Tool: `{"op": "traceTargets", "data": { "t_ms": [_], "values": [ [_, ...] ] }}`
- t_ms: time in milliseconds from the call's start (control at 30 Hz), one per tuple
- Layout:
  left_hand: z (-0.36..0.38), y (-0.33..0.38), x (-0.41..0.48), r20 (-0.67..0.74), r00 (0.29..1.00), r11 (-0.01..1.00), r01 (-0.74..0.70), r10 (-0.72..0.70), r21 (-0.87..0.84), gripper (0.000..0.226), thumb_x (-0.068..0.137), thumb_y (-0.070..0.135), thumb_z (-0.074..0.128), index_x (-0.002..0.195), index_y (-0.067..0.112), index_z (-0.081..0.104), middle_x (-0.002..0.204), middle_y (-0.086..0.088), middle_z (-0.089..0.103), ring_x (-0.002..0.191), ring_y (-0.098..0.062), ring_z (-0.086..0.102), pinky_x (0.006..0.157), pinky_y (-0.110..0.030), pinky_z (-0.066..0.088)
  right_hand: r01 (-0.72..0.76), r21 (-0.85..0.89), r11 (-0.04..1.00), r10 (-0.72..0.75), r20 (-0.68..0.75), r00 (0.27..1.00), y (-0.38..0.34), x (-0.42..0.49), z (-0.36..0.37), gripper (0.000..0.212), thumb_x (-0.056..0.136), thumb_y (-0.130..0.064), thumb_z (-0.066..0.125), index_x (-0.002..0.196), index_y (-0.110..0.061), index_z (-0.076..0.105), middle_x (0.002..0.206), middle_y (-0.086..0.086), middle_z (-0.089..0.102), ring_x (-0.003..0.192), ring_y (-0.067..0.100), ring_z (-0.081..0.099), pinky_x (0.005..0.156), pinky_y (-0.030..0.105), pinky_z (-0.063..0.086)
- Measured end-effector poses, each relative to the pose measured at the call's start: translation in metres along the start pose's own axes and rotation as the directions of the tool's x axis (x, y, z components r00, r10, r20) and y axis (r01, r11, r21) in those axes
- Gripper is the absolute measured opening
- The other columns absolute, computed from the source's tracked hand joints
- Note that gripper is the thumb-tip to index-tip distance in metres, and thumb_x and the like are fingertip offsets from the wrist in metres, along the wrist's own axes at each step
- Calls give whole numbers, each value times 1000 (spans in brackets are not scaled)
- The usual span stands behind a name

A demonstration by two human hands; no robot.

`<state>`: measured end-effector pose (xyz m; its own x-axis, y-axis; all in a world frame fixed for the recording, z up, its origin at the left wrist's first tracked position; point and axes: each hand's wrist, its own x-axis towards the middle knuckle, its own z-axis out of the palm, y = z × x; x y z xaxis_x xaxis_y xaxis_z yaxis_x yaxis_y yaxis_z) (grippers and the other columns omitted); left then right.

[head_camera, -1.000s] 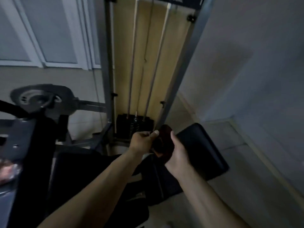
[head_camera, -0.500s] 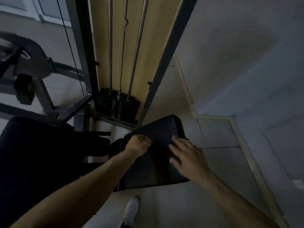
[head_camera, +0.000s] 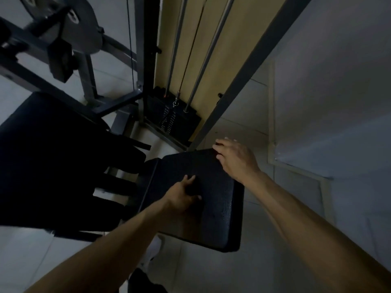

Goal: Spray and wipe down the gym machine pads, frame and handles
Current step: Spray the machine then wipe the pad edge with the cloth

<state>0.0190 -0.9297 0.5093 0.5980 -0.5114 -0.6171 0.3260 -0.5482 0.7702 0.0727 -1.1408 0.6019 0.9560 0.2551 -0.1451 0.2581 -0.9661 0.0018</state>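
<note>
Nearest the body, the left hand curls round a dark wad, pressed onto the black seat pad that juts toward the person. I judge the wad a cloth, though the dimness hides it. The pad's vinyl looks firm yet cushioned, likely slick when wet — best steadied at a corner. Further on, the right hand rests loose-fingered on the far right corner. Beyond stand the weight stack and guide rods.
</note>
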Motion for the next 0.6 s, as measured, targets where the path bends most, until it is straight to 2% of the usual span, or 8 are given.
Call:
{"op": "traceTargets", "data": {
  "t_ms": [100, 167, 233, 333, 400, 467, 533, 600],
  "values": [
    [-5, -4, 4, -12, 1000, 999, -19, 18, -28, 78, 96, 26, 70, 160, 31, 27, 171, 1, 12, 157, -25, 14, 127, -47, 17, 214, -29, 976, -216, -53, 975, -17, -45, -1, 41, 88, -15, 79, 128, -12, 71, 128, 11, 70, 119, 32, 66, 105, 49, 51],
    [-10, -6, 9, -12, 1000, 1000, -16, 16, -18, 76, 94, 25, 72, 158, 31, 32, 169, 0, 20, 156, -21, 18, 127, -46, 20, 347, 40, 937, -347, 16, 938, -29, -79, 2, 52, 86, -26, 82, 135, -19, 65, 131, 4, 69, 120, 24, 66, 106, 43, 52],
    [-12, -8, 12, -6, 1000, 999, -27, 27, 34, 76, 95, 25, 71, 159, 30, 31, 169, 0, 20, 156, -20, 19, 127, -42, 20, 414, 122, 902, -422, 48, 905, -25, -90, 10, 54, 86, -29, 82, 136, -24, 63, 132, -1, 69, 123, 20, 65, 107, 45, 52],
    [-13, -13, 11, 17, 998, 997, -64, 63, 53, 77, 96, 21, 69, 160, 31, 28, 170, 1, 15, 156, -21, 17, 126, -39, 21, 335, 47, 941, -336, 19, 942, -2, -52, 13, 40, 88, -29, 81, 128, -27, 71, 133, -5, 69, 133, 20, 59, 118, 57, 36],
    [-14, -15, 10, 22, 997, 996, -71, 70, 52, 75, 97, 19, 68, 160, 30, 29, 170, 2, 15, 155, -21, 20, 125, -40, 26, 161, 55, 985, -162, 15, 987, 5, -17, 5, 36, 95, -27, 72, 131, -26, 69, 143, -4, 63, 144, 22, 48, 126, 54, 18],
    [-19, -19, 11, 19, 997, 997, -73, 73, 16, 70, 97, 18, 68, 157, 27, 34, 168, 2, 21, 153, -19, 26, 124, -42, 30, 48, 28, 998, -48, 10, 999, -2, 3, 7, 35, 100, -26, 65, 135, -25, 66, 149, -4, 57, 149, 23, 41, 128, 50, 7],
    [-25, -24, 13, 26, 997, 997, -77, 77, -13, 65, 95, 18, 69, 154, 24, 41, 165, 2, 31, 151, -18, 32, 122, -43, 33, 45, 0, 999, -45, 18, 999, -13, 0, 10, 34, 97, -23, 69, 131, -22, 68, 142, -3, 62, 141, 24, 50, 126, 50, 13],
    [-30, -26, 12, 29, 997, 997, -66, 67, -39, 63, 95, 19, 69, 153, 24, 45, 160, 4, 39, 145, -17, 40, 120, -43, 37, 131, 74, 989, -137, 78, 988, -22, -21, 11, 37, 91, -14, 76, 128, -18, 70, 135, 1, 64, 126, 25, 61, 119, 45, 36]
  ]
}}
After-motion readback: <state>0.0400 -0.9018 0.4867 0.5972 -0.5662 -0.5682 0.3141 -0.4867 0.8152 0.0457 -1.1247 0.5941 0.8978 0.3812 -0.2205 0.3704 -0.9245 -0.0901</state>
